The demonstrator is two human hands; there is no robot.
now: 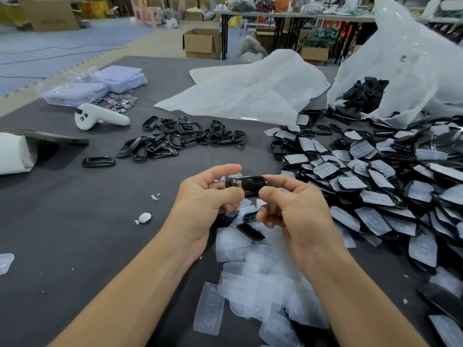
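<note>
Fingers tight around black shell

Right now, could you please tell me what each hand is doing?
Left hand: closed, gripping the left end of the black shell.
Right hand: closed, gripping the same shell's right end.

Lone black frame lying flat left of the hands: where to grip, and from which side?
Come from straight above the lone black frame. It lies flat on the grey table, apart from the frame pile, long side across the view. Probably pinch one long rail, with one finger through its open window and one outside.
</note>
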